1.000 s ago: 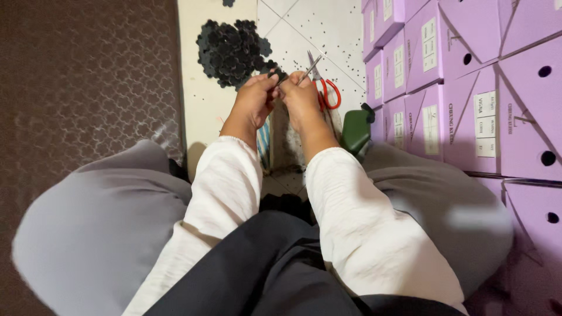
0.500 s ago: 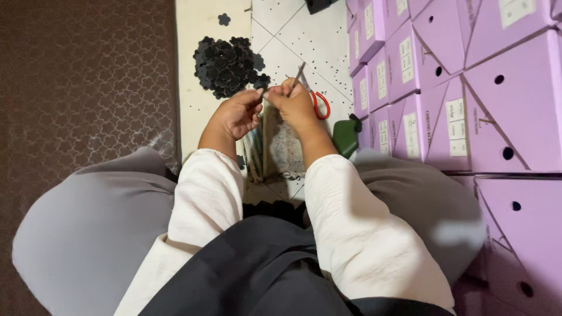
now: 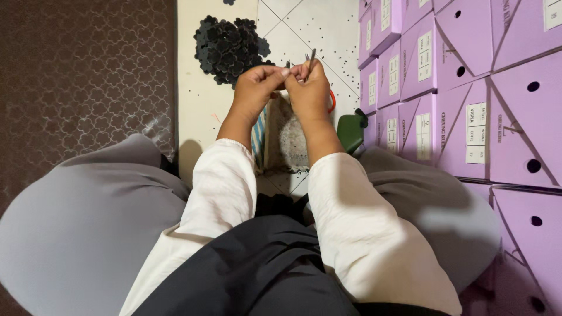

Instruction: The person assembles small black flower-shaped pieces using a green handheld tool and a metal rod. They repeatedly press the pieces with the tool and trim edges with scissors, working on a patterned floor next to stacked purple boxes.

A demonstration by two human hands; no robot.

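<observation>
My left hand (image 3: 255, 89) and my right hand (image 3: 308, 88) are raised together over the white tiled floor (image 3: 336, 35), fingertips nearly touching. The right hand grips red-handled scissors (image 3: 312, 58) whose metal blades stick up above the fingers; part of the red handle (image 3: 332, 100) shows behind the wrist. The left hand pinches something small and dark at its fingertips, too small to make out. A pile of black flower-shaped cutouts (image 3: 228, 47) lies on the floor just beyond the hands. Below the hands sits a pale speckled sheet (image 3: 290, 137).
Stacked purple boxes (image 3: 462, 88) with round holes fill the right side. A green object (image 3: 351, 131) lies by my right forearm. A brown patterned carpet (image 3: 82, 70) covers the left. My grey-clad knees (image 3: 88, 216) spread to both sides. Tiny black scraps dot the tiles.
Both hands have lifted slightly and drawn closer together. The scissors' blades now point upward above my right hand.
</observation>
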